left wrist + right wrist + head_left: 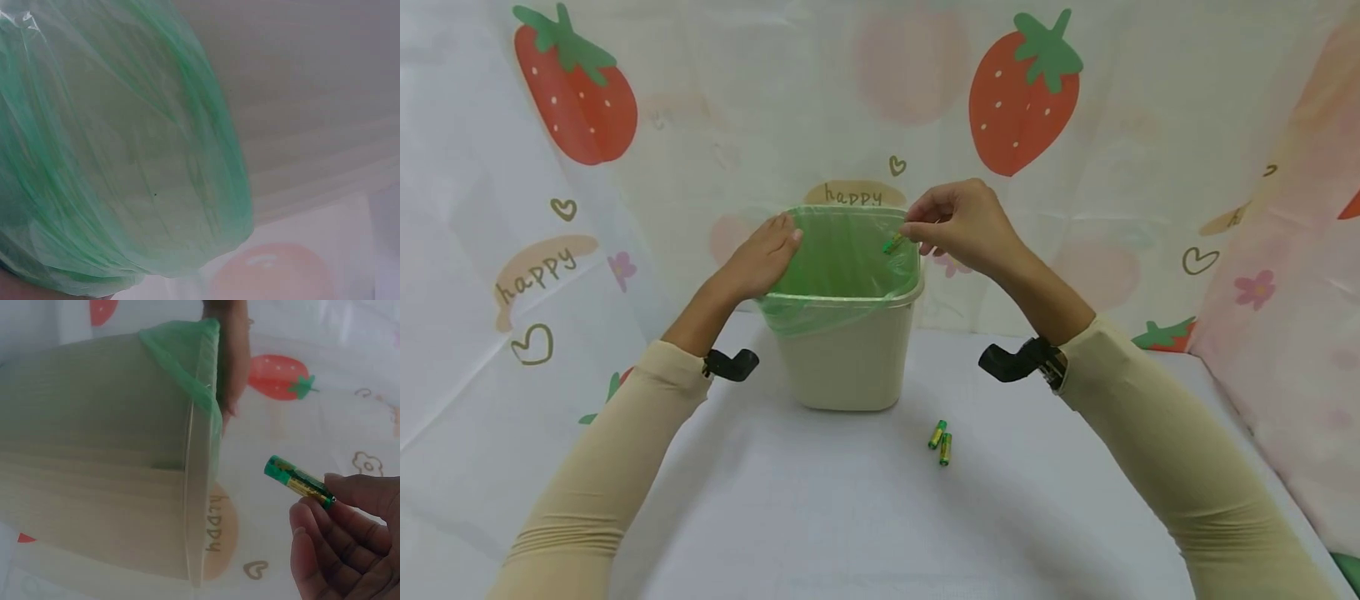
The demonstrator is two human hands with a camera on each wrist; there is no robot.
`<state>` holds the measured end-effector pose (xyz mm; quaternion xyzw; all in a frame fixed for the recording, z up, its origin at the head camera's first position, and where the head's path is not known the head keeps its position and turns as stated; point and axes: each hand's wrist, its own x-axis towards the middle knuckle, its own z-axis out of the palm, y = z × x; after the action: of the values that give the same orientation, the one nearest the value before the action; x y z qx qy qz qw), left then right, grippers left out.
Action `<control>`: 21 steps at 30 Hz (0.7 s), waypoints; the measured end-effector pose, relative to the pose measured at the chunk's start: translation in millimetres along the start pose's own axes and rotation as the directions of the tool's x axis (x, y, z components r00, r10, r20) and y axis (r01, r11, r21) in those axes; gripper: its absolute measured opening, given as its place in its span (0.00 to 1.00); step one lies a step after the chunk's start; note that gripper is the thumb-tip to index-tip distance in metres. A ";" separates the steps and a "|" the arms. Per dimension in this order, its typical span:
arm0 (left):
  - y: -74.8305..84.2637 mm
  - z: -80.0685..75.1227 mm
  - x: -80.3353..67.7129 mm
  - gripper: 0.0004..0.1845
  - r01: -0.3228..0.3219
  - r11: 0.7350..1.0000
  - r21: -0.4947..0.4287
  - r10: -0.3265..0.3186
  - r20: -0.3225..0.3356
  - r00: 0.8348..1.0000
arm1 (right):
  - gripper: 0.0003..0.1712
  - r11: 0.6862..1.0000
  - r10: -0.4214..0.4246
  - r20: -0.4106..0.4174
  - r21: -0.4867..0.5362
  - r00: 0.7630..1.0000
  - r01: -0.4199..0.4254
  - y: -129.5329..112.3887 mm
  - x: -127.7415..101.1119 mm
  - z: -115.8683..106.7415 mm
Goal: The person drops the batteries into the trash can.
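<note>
A cream trash bin [850,367] stands upright, lined with a thin green plastic bag [842,258] folded over part of its rim. My left hand [762,257] rests on the left rim with its fingers extended over the bag. In the left wrist view, the bag's loose edge [206,162] drapes down the bin's outer wall. My right hand [966,225] is at the right rim, above the opening. Between thumb and fingertips it pinches a green and gold battery [300,482] by one end, the other end pointing toward the bin.
Two more green and gold batteries, one nearer the bin [937,434] and one just in front of it [945,449], lie close together on the white table [820,500]. Behind the bin hangs a strawberry-printed cloth [760,100]. A similar cloth [1292,350] borders the right side.
</note>
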<state>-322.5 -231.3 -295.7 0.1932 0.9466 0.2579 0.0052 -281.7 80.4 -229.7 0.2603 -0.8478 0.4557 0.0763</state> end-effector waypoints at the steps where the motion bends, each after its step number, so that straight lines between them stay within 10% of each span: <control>1: 0.0 0.1 0.1 0.37 0.000 1.000 -0.001 0.000 -0.001 1.000 | 0.07 1.000 0.002 0.005 -0.005 1.000 -0.002 0.0 2.4 1.8; 21: -1.1 -0.1 0.2 0.37 0.002 1.000 0.021 -0.002 0.008 1.000 | 0.07 0.998 0.053 0.091 0.011 0.994 -0.054 12.5 26.5 45.5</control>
<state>-323.1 -232.2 -296.2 0.1932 0.9495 0.2473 0.0073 -305.8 39.1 -255.2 0.2584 -0.8540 0.4509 0.0235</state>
